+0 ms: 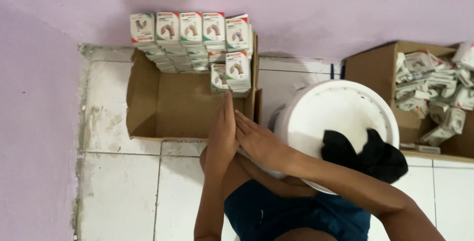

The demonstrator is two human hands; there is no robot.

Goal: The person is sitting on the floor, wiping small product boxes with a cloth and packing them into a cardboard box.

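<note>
The left hand (222, 135) and the right hand (256, 140) are pressing flat together, fingers straight, holding nothing. They are hovering at the front edge of an open cardboard box (173, 105). Small white packets (197, 43) are standing stacked in the box, at twelve o'clock from the hands. A white bucket (335, 117) is sitting at three o'clock.

This looks like a plain room in a home used for packing goods: lilac painted walls (306, 4) meet a white tiled floor (118, 191) with rough grout, and open cardboard cartons sit directly on it, one (173, 105) stacked neatly with small retail boxes (190, 36), another (380, 68) heaped loosely.
</note>
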